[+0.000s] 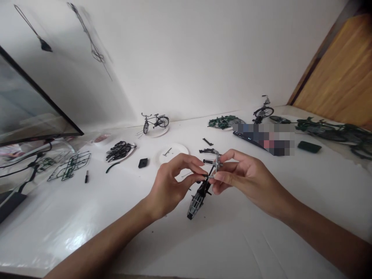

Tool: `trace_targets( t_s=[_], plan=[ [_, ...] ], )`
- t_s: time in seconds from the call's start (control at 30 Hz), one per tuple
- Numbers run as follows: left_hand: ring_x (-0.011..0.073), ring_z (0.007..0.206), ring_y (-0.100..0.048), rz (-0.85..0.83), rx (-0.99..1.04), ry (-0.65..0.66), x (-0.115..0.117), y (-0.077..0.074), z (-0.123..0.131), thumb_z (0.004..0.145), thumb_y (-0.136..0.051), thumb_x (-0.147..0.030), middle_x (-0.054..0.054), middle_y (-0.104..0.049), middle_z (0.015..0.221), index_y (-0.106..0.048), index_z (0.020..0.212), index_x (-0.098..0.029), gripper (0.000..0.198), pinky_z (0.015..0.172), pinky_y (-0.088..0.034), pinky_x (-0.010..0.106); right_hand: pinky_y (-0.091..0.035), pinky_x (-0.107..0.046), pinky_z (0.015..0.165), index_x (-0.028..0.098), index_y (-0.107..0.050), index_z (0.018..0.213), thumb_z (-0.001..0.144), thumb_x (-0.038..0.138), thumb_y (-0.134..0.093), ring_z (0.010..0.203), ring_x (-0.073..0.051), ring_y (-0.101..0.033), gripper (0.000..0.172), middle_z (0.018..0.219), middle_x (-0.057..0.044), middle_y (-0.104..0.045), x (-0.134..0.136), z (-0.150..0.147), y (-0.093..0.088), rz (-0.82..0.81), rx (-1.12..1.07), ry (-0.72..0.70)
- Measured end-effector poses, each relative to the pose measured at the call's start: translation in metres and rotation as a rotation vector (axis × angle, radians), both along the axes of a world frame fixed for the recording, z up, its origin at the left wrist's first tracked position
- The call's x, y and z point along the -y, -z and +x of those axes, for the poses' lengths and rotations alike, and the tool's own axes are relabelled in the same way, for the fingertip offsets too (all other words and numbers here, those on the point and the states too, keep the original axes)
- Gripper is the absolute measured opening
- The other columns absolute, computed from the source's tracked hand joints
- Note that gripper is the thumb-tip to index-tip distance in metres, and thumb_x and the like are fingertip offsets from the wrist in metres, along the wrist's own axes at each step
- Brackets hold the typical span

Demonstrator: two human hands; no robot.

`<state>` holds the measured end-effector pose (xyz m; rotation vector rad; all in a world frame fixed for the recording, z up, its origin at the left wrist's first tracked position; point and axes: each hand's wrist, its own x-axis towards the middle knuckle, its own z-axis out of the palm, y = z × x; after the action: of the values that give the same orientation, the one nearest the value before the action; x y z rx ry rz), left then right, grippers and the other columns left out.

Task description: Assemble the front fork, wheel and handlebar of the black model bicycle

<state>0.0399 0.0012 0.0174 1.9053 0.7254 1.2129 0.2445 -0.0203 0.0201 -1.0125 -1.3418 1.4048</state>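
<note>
L hand pinched nearly closed, thumb + forefinger on near end of slim blk/silver model bicycle's curved silver handlebar; R hand fingers closed on same bar. Bike betw. hands, over glossy white bench. Round white plate just beyond L hand.

dark-framed monitor at left, thin cord hanging on white wall, wooden panel at right
</note>
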Motion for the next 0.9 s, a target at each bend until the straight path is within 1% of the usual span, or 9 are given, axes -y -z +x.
trace_targets(
  t_s=[0.1, 0.2, 0.27, 0.43, 0.53, 0.63, 0.73, 0.83, 0.9],
  plan=[
    [0.0157, 0.087, -0.070, 0.091, 0.013, -0.001, 0.001, 0.005, 0.000, 0.086, -0.068, -0.010, 0.002, -0.070, 0.088, -0.056, 0.101, -0.020, 0.021, 0.081, -0.059, 0.030, -0.059, -0.036, 0.068, 0.023, -0.051, 0.092, 0.083, 0.036, -0.075, 0.066, -0.019, -0.073, 0.029, 0.076, -0.001, -0.075, -0.001, 0.000, 0.002, -0.017, -0.034, -0.026],
    [0.0152, 0.087, -0.070, 0.291, -0.085, 0.006, -0.001, 0.006, -0.003, 0.087, -0.065, -0.005, 0.004, -0.070, 0.091, -0.056, 0.100, -0.020, 0.022, 0.077, -0.059, 0.028, -0.058, -0.034, 0.066, 0.023, -0.051, 0.094, 0.084, 0.035, -0.073, 0.066, -0.017, -0.071, 0.028, 0.077, -0.002, -0.075, -0.001, 0.000, 0.007, -0.041, -0.086, -0.045],
    [0.0153, 0.086, -0.069, 0.426, -0.151, 0.007, -0.004, 0.006, -0.005, 0.086, -0.064, -0.003, 0.004, -0.071, 0.092, -0.055, 0.102, -0.021, 0.025, 0.075, -0.059, 0.028, -0.058, -0.034, 0.067, 0.023, -0.050, 0.095, 0.085, 0.034, -0.073, 0.067, -0.017, -0.071, 0.027, 0.079, -0.002, -0.075, -0.001, -0.001, 0.011, -0.064, -0.144, -0.064],
    [0.0199, 0.095, -0.068, 0.661, -0.213, 0.067, -0.009, 0.007, -0.011, 0.086, -0.055, 0.004, 0.009, -0.071, 0.101, -0.052, 0.113, -0.020, 0.036, 0.079, -0.057, 0.034, -0.057, -0.026, 0.065, 0.023, -0.052, 0.095, 0.085, 0.032, -0.074, 0.065, -0.012, -0.069, 0.026, 0.078, 0.000, -0.074, 0.000, -0.004, 0.016, -0.192, -0.346, -0.118],
    [0.0229, 0.101, -0.067, 0.825, -0.239, 0.077, -0.011, 0.007, -0.011, 0.087, -0.053, 0.002, 0.012, -0.071, 0.104, -0.051, 0.120, -0.018, 0.039, 0.082, -0.058, 0.037, -0.056, -0.021, 0.061, 0.022, -0.054, 0.095, 0.084, 0.030, -0.075, 0.063, -0.010, -0.068, 0.025, 0.077, 0.001, -0.073, 0.001, -0.007, 0.015, -0.252, -0.408, -0.124],
    [0.0237, 0.099, -0.069, 0.975, -0.204, 0.078, -0.010, 0.001, -0.009, 0.087, -0.058, -0.003, 0.016, -0.072, 0.102, -0.051, 0.119, -0.010, 0.034, 0.081, -0.060, 0.038, -0.056, -0.018, 0.057, 0.021, -0.054, 0.094, 0.084, 0.030, -0.075, 0.059, -0.009, -0.068, 0.024, 0.073, 0.001, -0.073, 0.001, -0.010, 0.015, -0.276, -0.482, -0.134],
    [0.0251, 0.097, -0.070, 1.045, -0.187, 0.076, -0.005, -0.008, -0.007, 0.086, -0.058, -0.001, 0.021, -0.072, 0.099, -0.052, 0.114, -0.005, 0.029, 0.080, -0.061, 0.039, -0.056, -0.015, 0.054, 0.021, -0.054, 0.095, 0.088, 0.028, -0.072, 0.059, -0.008, -0.069, 0.020, 0.073, 0.001, -0.074, 0.002, -0.011, 0.017, -0.282, -0.569, -0.171],
    [0.0268, 0.100, -0.069, 1.034, -0.235, 0.059, 0.002, -0.016, -0.007, 0.085, -0.056, 0.000, 0.023, -0.072, 0.098, -0.051, 0.114, -0.004, 0.029, 0.080, -0.062, 0.041, -0.057, -0.016, 0.054, 0.022, -0.054, 0.099, 0.089, 0.026, -0.070, 0.059, -0.008, -0.069, 0.019, 0.075, 0.001, -0.075, 0.004, -0.013, 0.019, -0.276, -0.621, -0.185],
    [0.0274, 0.101, -0.069, 1.041, -0.253, 0.062, 0.004, -0.019, -0.009, 0.085, -0.056, 0.000, 0.024, -0.072, 0.098, -0.050, 0.116, -0.003, 0.031, 0.080, -0.062, 0.042, -0.057, -0.016, 0.053, 0.022, -0.053, 0.099, 0.089, 0.026, -0.070, 0.057, -0.008, -0.069, 0.020, 0.075, 0.000, -0.075, 0.005, -0.015, 0.019, -0.269, -0.621, -0.173]
  ],
)
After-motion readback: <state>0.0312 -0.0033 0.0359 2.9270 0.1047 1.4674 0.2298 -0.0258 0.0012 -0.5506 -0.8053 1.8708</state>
